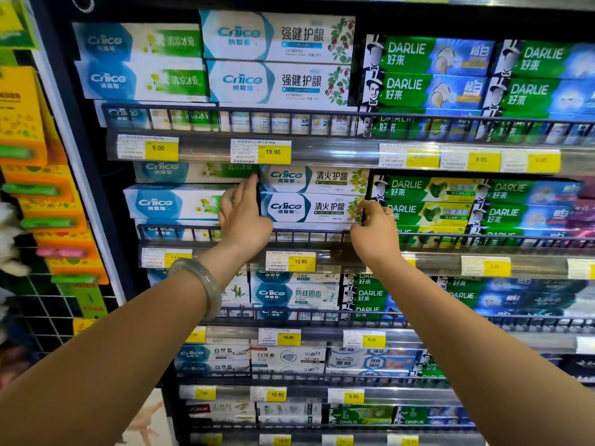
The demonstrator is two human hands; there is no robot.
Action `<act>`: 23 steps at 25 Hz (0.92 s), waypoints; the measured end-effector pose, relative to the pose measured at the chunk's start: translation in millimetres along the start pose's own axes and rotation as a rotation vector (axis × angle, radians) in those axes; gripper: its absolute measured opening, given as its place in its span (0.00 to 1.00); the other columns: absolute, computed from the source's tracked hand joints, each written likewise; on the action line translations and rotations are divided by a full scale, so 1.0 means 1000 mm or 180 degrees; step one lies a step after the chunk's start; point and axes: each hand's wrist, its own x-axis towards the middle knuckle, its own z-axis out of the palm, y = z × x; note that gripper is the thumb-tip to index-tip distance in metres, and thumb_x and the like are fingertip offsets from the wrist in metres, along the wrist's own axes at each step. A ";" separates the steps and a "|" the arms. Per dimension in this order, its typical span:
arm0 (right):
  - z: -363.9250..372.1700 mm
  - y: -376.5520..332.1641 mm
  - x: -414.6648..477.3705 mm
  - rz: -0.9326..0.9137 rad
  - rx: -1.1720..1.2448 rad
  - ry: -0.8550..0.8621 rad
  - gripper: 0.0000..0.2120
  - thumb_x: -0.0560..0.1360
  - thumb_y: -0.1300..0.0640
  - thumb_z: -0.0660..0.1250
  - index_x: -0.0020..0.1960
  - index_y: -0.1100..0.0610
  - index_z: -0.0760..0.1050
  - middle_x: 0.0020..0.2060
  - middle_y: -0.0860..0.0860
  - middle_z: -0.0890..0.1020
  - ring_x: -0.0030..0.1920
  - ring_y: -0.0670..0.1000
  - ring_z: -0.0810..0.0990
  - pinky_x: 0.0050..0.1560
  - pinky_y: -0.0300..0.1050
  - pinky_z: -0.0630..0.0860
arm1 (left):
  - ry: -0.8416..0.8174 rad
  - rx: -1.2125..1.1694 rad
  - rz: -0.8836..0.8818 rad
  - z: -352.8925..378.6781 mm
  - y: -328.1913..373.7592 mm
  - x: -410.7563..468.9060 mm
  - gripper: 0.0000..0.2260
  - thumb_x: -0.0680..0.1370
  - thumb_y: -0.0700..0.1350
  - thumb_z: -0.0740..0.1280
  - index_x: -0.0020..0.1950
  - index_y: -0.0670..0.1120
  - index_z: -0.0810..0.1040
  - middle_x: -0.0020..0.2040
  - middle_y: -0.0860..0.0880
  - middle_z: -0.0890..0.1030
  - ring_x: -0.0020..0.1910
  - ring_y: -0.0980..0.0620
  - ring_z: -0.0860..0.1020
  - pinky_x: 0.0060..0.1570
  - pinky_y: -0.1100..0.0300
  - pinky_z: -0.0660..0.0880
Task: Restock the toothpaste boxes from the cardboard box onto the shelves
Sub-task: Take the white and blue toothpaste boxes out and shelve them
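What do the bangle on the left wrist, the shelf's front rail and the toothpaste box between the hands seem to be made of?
Bangle: pale grey-green, smooth and slightly translucent, so likely jade or glass. Front rail: thin dark bars, probably painted metal. Toothpaste box: printed cardboard with a glossy coat, judging by its sharp edges and sheen.

Orange pkgs (22,123) left, price tags (273,151)

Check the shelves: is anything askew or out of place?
Yes. On the second shelf, the green Cnice box beside the left hand juts out past the box above, leaving that stack uneven. Nothing looks damaged.
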 end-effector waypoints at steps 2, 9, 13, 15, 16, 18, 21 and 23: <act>-0.006 0.003 -0.007 0.0086 0.0152 0.0070 0.23 0.75 0.65 0.60 0.70 0.56 0.67 0.65 0.56 0.70 0.58 0.58 0.75 0.60 0.52 0.73 | 0.0348 -0.0049 0.0118 0.008 0.006 -0.005 0.29 0.72 0.36 0.63 0.73 0.47 0.62 0.71 0.47 0.65 0.70 0.45 0.59 0.69 0.54 0.58; -0.059 0.076 -0.061 0.0759 0.0253 0.0078 0.11 0.76 0.64 0.61 0.56 0.57 0.77 0.49 0.51 0.80 0.42 0.53 0.78 0.40 0.43 0.74 | -0.1056 -0.0861 0.0612 0.111 0.046 -0.056 0.15 0.73 0.30 0.57 0.54 0.44 0.74 0.52 0.49 0.70 0.54 0.47 0.72 0.51 0.59 0.71; -0.121 0.163 -0.117 0.1487 0.0010 -0.0172 0.11 0.73 0.64 0.63 0.36 0.52 0.78 0.41 0.56 0.84 0.40 0.54 0.81 0.48 0.51 0.78 | -0.2767 -0.1083 0.0347 0.186 0.084 -0.120 0.11 0.77 0.31 0.56 0.51 0.44 0.74 0.50 0.44 0.75 0.43 0.47 0.73 0.35 0.63 0.67; -0.158 0.201 -0.148 0.1741 0.0003 -0.0270 0.11 0.74 0.61 0.65 0.34 0.53 0.77 0.36 0.56 0.82 0.36 0.53 0.79 0.43 0.49 0.76 | -0.3538 -0.0834 0.0339 0.215 0.102 -0.150 0.06 0.80 0.37 0.58 0.52 0.44 0.74 0.48 0.43 0.74 0.41 0.49 0.73 0.36 0.61 0.68; -0.182 0.221 -0.164 0.1842 -0.0006 -0.0194 0.11 0.75 0.60 0.66 0.34 0.54 0.77 0.34 0.55 0.81 0.35 0.53 0.79 0.41 0.48 0.74 | -0.3948 -0.0739 0.0350 0.228 0.116 -0.170 0.05 0.81 0.41 0.59 0.52 0.44 0.74 0.48 0.43 0.74 0.40 0.50 0.73 0.37 0.60 0.67; -0.237 0.265 -0.199 0.2118 -0.0030 0.0039 0.11 0.75 0.60 0.66 0.33 0.55 0.77 0.32 0.54 0.79 0.31 0.52 0.77 0.36 0.43 0.72 | -0.4592 -0.0464 0.0421 0.255 0.149 -0.213 0.07 0.81 0.46 0.59 0.53 0.45 0.73 0.49 0.45 0.74 0.41 0.52 0.73 0.36 0.61 0.67; -0.330 0.331 -0.246 0.2599 -0.0163 0.0218 0.11 0.75 0.61 0.65 0.34 0.56 0.76 0.30 0.55 0.77 0.31 0.54 0.75 0.32 0.40 0.70 | -0.5006 -0.0180 0.0668 0.301 0.204 -0.280 0.07 0.82 0.48 0.58 0.54 0.46 0.72 0.47 0.48 0.74 0.46 0.50 0.71 0.36 0.63 0.66; -0.380 0.365 -0.275 0.2918 -0.0155 0.0309 0.09 0.75 0.62 0.65 0.36 0.59 0.75 0.31 0.57 0.76 0.30 0.53 0.72 0.31 0.40 0.68 | -0.5129 -0.0248 0.0817 0.336 0.233 -0.317 0.07 0.81 0.48 0.59 0.50 0.46 0.73 0.44 0.49 0.73 0.42 0.51 0.70 0.36 0.63 0.66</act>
